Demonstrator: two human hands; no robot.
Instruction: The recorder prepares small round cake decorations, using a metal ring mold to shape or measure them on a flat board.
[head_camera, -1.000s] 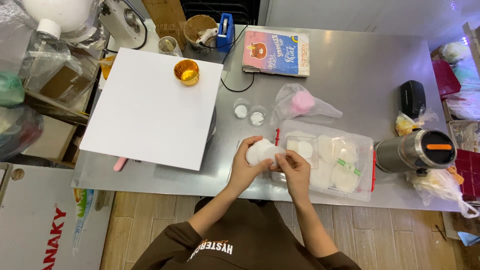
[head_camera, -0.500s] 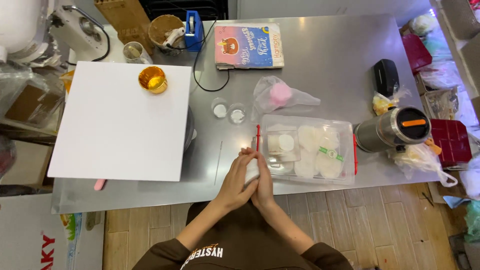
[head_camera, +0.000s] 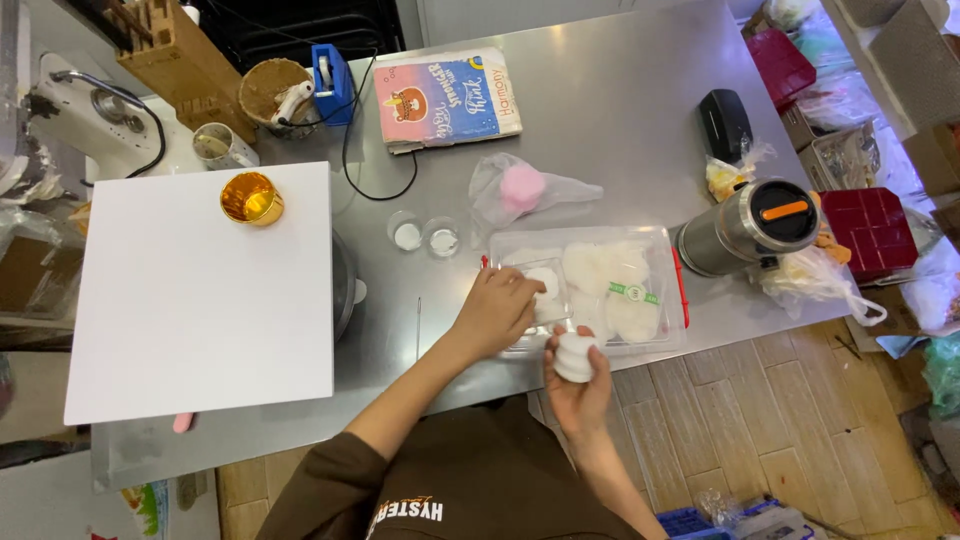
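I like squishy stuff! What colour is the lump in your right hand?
White lump, head view.

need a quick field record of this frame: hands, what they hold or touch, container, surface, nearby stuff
left hand: left hand reaches into the clear plastic container, fingers on a white lump
right hand: right hand holds a white dough ball at the table edge, off the container
container contents: several white pieces, lid off
surface: steel table
left of hands: white board with a gold cup on it
behind container: bag with pink lump, two small clear cups
right of container: steel flask lying on its side
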